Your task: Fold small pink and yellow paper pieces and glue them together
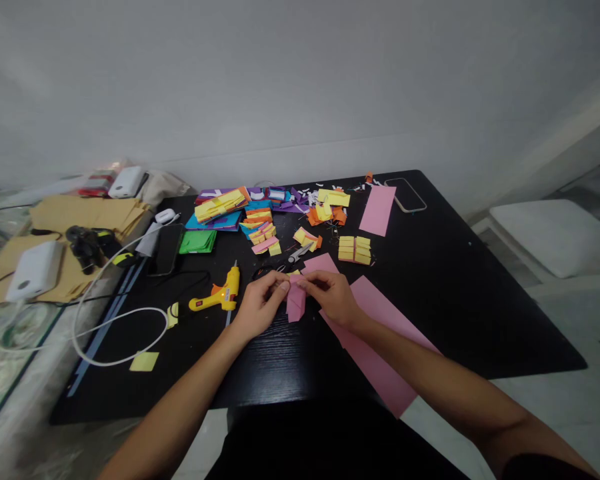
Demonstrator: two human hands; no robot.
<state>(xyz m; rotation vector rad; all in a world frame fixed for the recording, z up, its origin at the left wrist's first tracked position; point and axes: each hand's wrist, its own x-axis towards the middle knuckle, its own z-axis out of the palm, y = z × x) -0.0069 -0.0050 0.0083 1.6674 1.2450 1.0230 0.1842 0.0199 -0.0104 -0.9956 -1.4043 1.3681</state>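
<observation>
A small folded pink paper piece [295, 303] is held between both hands near the middle of the black table, with a bit of yellow at its top. My left hand [264, 303] pinches its left side, fingers closed. On the other side my right hand [331, 295] grips the upper right edge between thumb and fingers. Large pink sheets [380, 340] lie beneath my right forearm. Scissors [299, 253] rest just beyond the hands, their handles partly hidden. To the left lies a yellow glue gun [222, 292], its nozzle pointing away.
Colourful folded papers [220, 205] and scraps line the back. A yellow bundle [354, 250], a pink sheet [378, 210] and a phone case [405, 195] are at right. At left lie a phone [166, 249], a white cable [87, 357] and green papers [197, 241].
</observation>
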